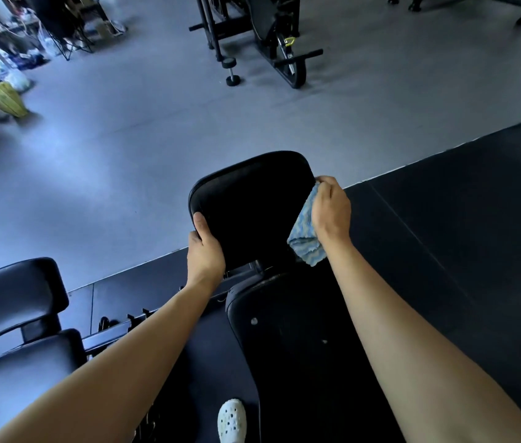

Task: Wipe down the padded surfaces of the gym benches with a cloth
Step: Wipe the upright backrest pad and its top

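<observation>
Two hands: the left hand point(205, 251) and the right hand point(331, 209) were on the small top pad point(249, 206) of the near bench, one at each side.
Left fingers: the thumb lay flat on the pad's near left corner. The other fingers were curled round the edge and gripped it.
Right fingers: they were curled round the cloth point(305, 239) and pressed it to the pad's right edge.
Cloth place: it was bunched in the right hand, touching the pad's right side, and its loose end hung down below the wrist.
Cloth feel: it looked soft, fluffy and very light. It would likely fold, flop and slide about if held loosely.
Cloth hold: a full handful was probably best, with a flat part against the pad.
Pad feel: it looked smooth and a bit shiny, firm with some squash. It might be slippery where it was wet.
Pad hold: its post looked thin, so it could maybe wobble. Holding the far edge, as the left hand did, likely kept it steady.
Long pad point(300, 346): it lay just below the top pad, between the two arms, with nothing on it.
Other bench point(16, 295): it stood well apart on the left, and no hand touched it.
Shoe point(232, 420): a white one was on the dark floor beside the long pad.
</observation>
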{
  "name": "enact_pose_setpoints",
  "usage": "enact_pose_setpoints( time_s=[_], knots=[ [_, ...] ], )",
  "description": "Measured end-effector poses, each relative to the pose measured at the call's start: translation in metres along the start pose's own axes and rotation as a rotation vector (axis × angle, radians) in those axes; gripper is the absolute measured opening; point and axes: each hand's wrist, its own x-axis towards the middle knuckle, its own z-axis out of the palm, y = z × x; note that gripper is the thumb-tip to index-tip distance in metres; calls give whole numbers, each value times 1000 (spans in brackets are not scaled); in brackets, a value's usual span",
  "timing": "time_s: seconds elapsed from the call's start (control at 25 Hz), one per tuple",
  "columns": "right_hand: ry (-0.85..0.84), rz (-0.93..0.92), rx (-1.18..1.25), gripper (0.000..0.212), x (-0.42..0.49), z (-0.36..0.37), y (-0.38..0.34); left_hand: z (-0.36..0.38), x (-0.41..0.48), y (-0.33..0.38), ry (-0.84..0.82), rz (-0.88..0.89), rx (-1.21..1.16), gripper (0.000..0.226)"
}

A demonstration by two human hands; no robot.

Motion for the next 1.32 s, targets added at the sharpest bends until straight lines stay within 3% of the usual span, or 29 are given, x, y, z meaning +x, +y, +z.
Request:
enact_pose_setpoints(
  time_s=[0.16, 0.32, 0.52, 0.6, 0.84, 1.12, 1.32],
  knots=[
    [46, 29, 112, 37, -23, 3, 21, 1, -3, 1, 9, -7, 3, 85],
    [158, 187, -5, 41, -33, 8, 42, -3, 0, 1, -23, -16, 22, 86],
    [26, -40, 6, 38, -4, 5, -12, -4, -1, 3, -31, -24, 37, 88],
    [8, -51, 30, 38, -8, 2, -6, -4, -1, 3, -32, -23, 40, 88],
    [130, 202, -70, 51, -31, 2, 35, -7, -1, 3, -41, -32, 66, 88],
    [134, -8, 3, 45, -10, 7, -3, -7, 0, 5, -55, -31, 73, 88],
    [272, 197, 14, 45, -57, 10, 32, -11, -3, 6, -92, -12, 62, 85]
  ],
)
